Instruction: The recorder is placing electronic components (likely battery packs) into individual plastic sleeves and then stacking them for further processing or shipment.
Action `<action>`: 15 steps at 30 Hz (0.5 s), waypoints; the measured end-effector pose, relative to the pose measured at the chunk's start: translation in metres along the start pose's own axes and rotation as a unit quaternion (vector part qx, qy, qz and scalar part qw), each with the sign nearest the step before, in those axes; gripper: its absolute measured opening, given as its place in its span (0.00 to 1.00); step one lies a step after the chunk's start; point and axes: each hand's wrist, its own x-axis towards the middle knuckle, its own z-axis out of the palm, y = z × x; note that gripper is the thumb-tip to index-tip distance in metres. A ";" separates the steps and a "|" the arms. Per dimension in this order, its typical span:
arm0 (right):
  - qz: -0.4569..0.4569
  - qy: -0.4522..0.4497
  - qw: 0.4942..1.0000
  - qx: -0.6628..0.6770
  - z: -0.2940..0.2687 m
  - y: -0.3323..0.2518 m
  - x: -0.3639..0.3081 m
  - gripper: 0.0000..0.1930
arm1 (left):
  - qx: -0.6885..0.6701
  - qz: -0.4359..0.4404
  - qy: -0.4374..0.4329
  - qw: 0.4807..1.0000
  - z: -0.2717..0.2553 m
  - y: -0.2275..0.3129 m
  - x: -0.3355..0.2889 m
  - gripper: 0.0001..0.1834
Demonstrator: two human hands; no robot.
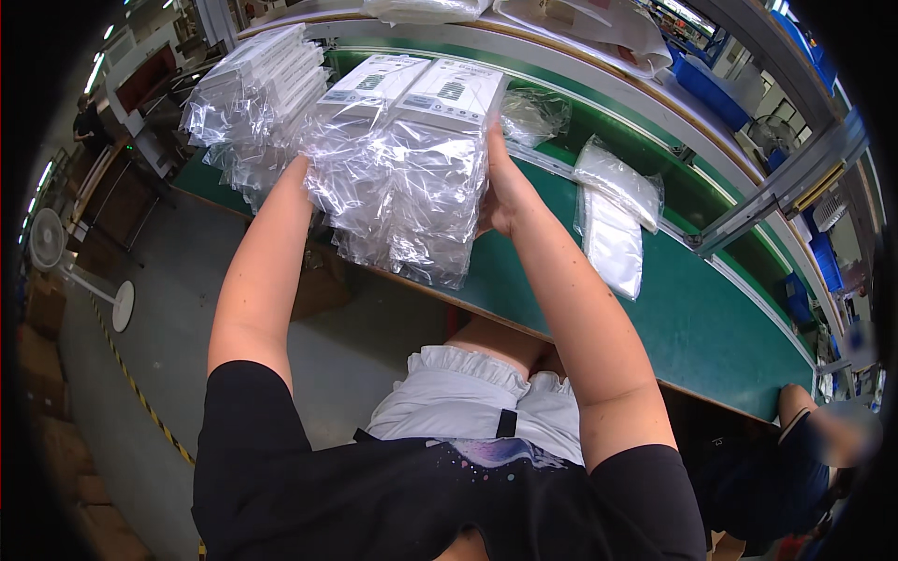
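Two side-by-side stacks of white printed boxes in clear plastic bags (402,178) stand in front of me at the edge of the green workbench (524,271). The loose bag ends hang toward me in crinkled folds. My right hand (502,192) lies along the right side of the stacks and grips them, its fingertips partly hidden. On the opposite side, my left hand (301,168) reaches in against the bags, which cover its fingers. Just left of it, another stack of bagged boxes (257,93) rises on the bench.
Packs of clear plastic bags (613,224) lie on the bench to the right, with another clear bag (535,114) behind the stacks. A metal-framed shelf (599,70) runs along the back. A white fan (47,238) stands at left. Another person (762,477) sits at lower right.
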 end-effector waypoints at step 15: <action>-0.015 0.097 0.995 -0.002 -0.016 0.022 -0.003 0.58 | 0.135 0.087 0.063 0.985 0.087 0.004 -0.117 0.23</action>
